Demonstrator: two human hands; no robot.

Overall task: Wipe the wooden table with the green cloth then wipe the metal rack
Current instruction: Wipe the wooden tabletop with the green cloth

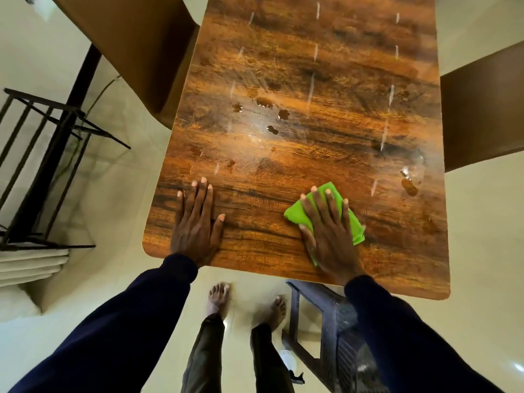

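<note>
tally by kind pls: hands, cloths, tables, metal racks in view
hands: 2 (left hand, right hand)
green cloth: 1
wooden table: 1
metal rack: 1
total: 5

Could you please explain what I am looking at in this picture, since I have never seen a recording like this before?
There is no machine here. A person wears a camera on the head, so this single view looks down at their own hands and bare feet. The left hand rests flat on the brown wooden table. The right hand presses a folded bright green cloth against the tabletop with straight fingers. Small puddles of liquid lie farther up the table, not yet wiped. The dark metal rack is off to the left, beside the table.
</note>
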